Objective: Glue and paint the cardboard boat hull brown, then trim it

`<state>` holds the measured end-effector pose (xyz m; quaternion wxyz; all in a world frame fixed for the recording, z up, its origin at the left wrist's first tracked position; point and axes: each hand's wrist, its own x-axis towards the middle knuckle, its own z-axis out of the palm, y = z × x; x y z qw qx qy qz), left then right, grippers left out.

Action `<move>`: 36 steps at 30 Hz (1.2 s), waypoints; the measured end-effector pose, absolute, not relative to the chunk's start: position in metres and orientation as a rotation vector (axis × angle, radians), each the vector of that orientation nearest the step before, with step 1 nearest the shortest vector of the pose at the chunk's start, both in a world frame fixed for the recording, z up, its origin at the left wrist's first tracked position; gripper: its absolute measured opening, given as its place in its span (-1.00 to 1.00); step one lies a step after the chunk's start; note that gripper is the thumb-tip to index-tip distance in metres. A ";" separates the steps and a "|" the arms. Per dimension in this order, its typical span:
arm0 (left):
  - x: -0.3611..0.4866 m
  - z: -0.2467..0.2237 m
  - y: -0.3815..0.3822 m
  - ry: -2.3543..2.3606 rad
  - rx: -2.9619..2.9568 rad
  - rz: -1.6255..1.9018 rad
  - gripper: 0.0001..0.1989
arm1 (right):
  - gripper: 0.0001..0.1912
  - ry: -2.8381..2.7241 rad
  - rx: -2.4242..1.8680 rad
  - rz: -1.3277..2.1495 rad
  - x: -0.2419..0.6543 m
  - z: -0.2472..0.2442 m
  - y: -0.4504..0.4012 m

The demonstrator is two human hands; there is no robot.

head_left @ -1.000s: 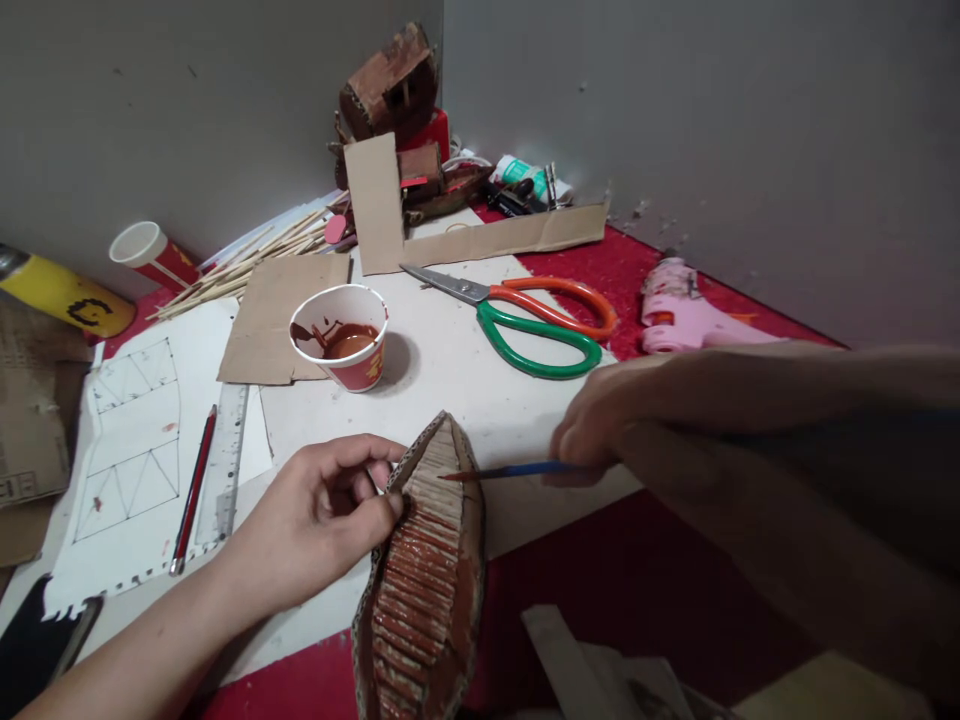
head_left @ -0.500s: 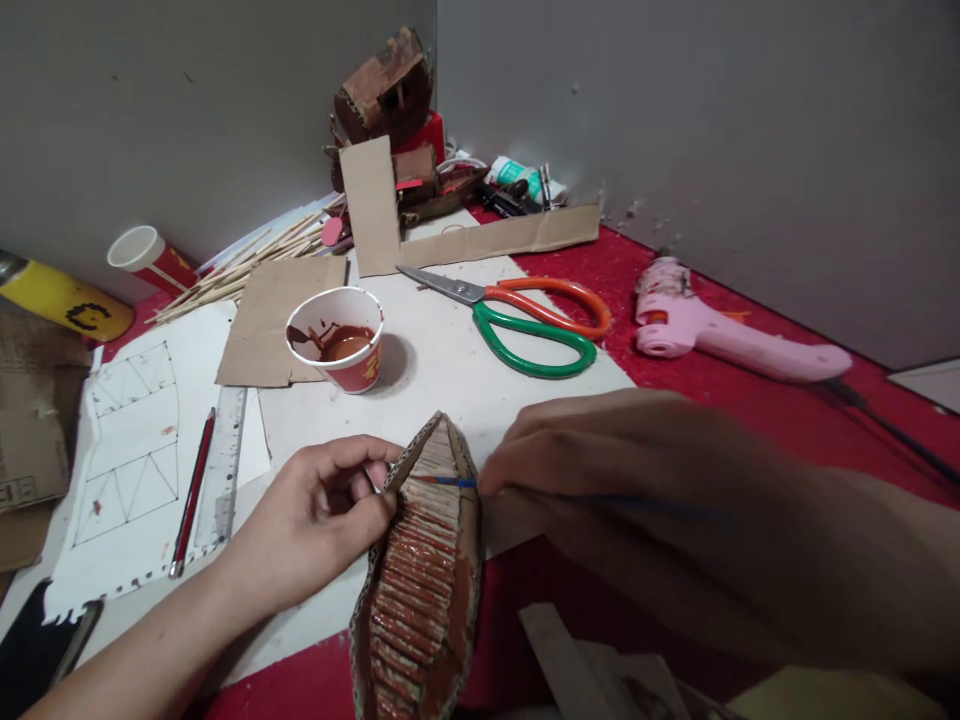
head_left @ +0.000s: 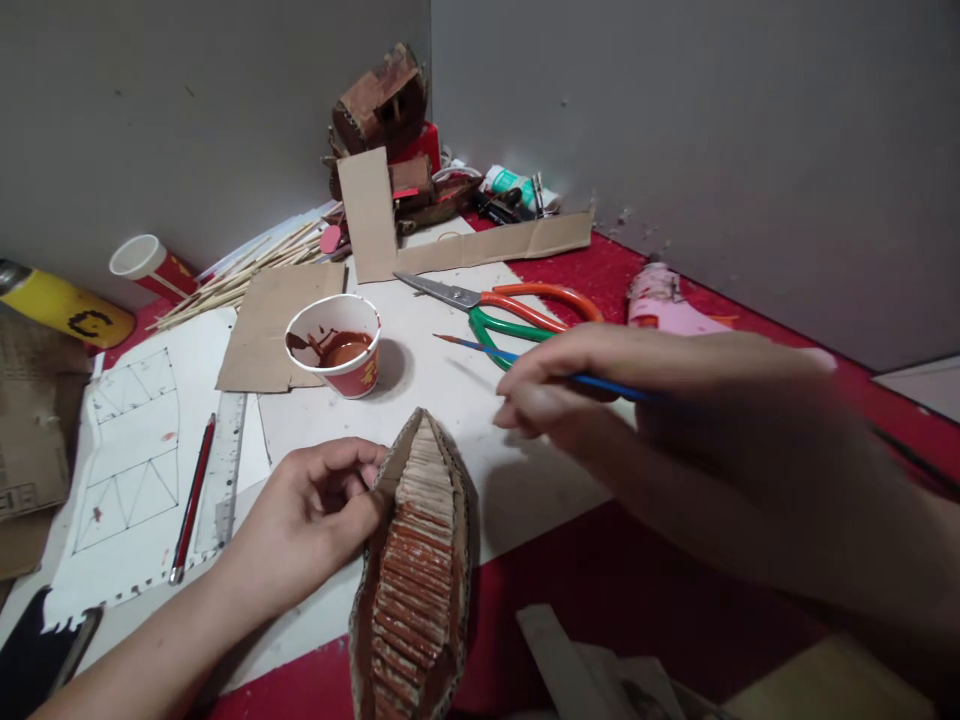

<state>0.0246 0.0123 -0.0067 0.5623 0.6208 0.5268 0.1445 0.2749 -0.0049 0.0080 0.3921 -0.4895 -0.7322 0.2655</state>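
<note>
Cardboard boat hull [head_left: 416, 560]: pointed shell lined with ribbed strips, lower ribs coated brown, upper ribs bare; stands at the near edge of the desk [head_left: 450, 370], bow pointing away from the person. Left hand [head_left: 315, 520]: clasps the hull's left wall near the bow, thumb and fingers pinched on the cardboard edge. Right hand [head_left: 592, 390]: closed around a blue-handled paintbrush [head_left: 517, 357], held above the desk to the right of and beyond the hull, apart from it; the brown bristle tip points left toward the paint cup [head_left: 336, 343]. Paint cup: red and white paper cup holding brown paint, just beyond the hull's bow. Scissors [head_left: 517, 305]: orange and green handles, lying open-bladed behind the brush, partly hidden by the right hand. Pink glue gun [head_left: 660, 295]: far right, mostly covered by the forearm. Left side: drawn paper template [head_left: 127, 450], ruler [head_left: 229, 465] with red pencil [head_left: 191, 500] beside it, bundle of wooden sticks [head_left: 240, 270], flat cardboard sheet [head_left: 274, 320].
</note>
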 end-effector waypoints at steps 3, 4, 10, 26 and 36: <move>0.026 -0.004 0.011 1.275 1.467 0.382 -0.88 | -0.82 -1.942 -1.278 0.782 0.268 -0.001 -0.001; 0.027 -0.004 0.011 1.284 1.471 0.389 -0.88 | -0.79 -1.949 -1.312 0.819 0.265 -0.004 0.000; 0.030 -0.001 0.003 1.282 1.535 0.415 -0.89 | -0.73 -1.941 -1.422 1.001 0.249 -0.012 0.002; 0.042 0.003 0.005 1.182 1.619 0.348 -0.86 | -0.63 -1.887 -1.236 1.121 0.237 -0.020 0.000; 0.046 -0.002 0.006 1.164 1.488 0.394 -0.93 | -0.66 -1.907 -1.213 1.051 0.236 -0.022 -0.002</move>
